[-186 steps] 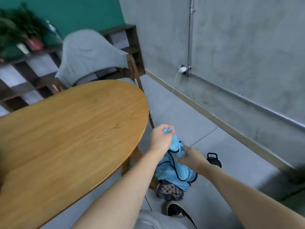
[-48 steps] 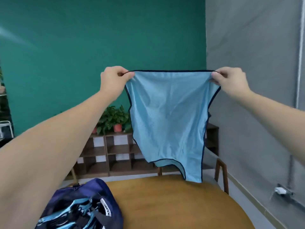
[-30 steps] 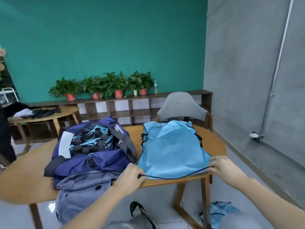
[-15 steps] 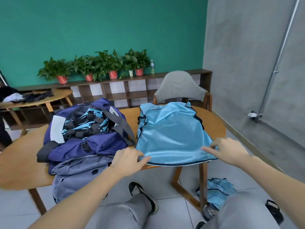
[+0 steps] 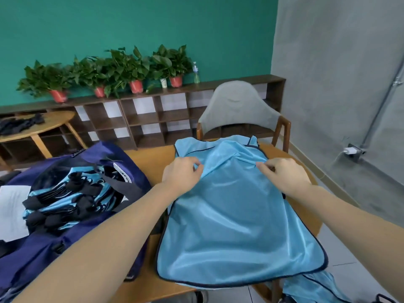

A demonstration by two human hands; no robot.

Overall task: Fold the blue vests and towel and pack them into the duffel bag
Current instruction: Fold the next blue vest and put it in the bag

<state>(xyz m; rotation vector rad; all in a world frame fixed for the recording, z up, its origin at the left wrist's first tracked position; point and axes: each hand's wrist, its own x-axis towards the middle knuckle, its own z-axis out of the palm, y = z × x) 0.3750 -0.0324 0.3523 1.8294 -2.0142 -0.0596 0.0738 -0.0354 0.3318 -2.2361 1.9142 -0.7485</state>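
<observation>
Blue vest (image 5: 236, 215) spread flat on the wooden worktop (image 5: 150, 156), hem hanging a bit over the near edge. Left hand (image 5: 182, 172) up at the vest's upper left, fingers (image 5: 196, 167) curled and pinching a fold of the shiny fabric. Right hand (image 5: 284, 173) mirroring it on the upper right, fingers (image 5: 263, 166) bunched on a ridge of cloth too. Between the two sets of fingers, a raised crease running across the chest area. Left of the left fingers, just beside the vest: navy duffel bag (image 5: 91, 193) lying unzipped, stuffed with rolled blue-and-black vests (image 5: 65, 200). Beyond the fingers, grey-backed chair (image 5: 238, 108) tucked against the far side of the worktop. Way below the right fingers, another blue vest (image 5: 310, 289) crumpled on the floor. Potted plants (image 5: 122, 66) on the shelf along the green wall.
</observation>
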